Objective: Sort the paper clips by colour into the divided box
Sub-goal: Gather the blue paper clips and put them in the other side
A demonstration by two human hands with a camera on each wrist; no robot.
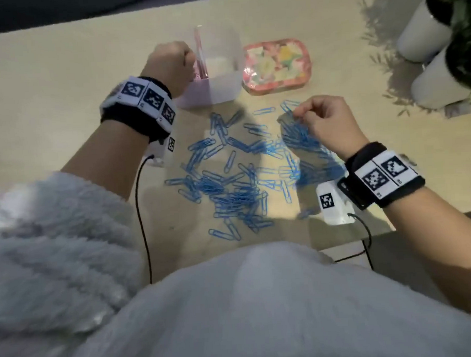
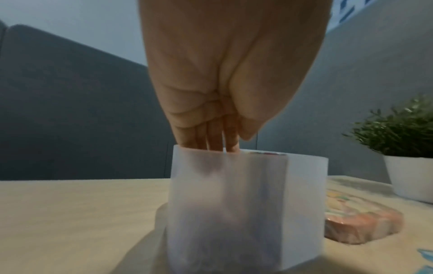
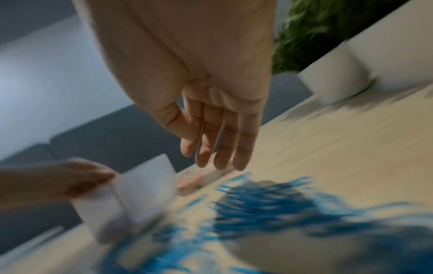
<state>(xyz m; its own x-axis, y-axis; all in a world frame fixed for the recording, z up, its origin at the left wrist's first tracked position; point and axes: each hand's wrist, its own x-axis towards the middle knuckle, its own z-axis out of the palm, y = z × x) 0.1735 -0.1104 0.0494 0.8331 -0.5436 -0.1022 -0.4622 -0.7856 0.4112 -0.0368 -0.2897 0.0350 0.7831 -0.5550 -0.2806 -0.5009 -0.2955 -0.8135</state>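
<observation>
A frosted divided box point(image 1: 225, 80) point(image 2: 234, 194) point(image 3: 131, 200) stands at the back of the table; its left compartment holds pink clips point(image 1: 200, 68). My left hand point(image 1: 168, 64) point(image 2: 222, 142) is over that compartment, its fingers reaching straight down past the rim, tips hidden behind the frosted wall. I see nothing held. Many blue paper clips point(image 1: 229, 184) point(image 3: 269, 209) lie scattered across the middle of the table. My right hand point(image 1: 302, 114) point(image 3: 211, 157) hovers just above their right-hand heap, fingers loosely straight, with no clip visible between them. The right wrist view is blurred.
A pink packet of pastel items point(image 1: 277, 64) point(image 2: 358, 226) lies right of the box. Two white plant pots point(image 1: 423, 32) point(image 1: 442, 80) point(image 3: 335, 81) stand at the far right. The table's front edge point(image 1: 341, 241) runs just below the clips, and wrist cables hang there.
</observation>
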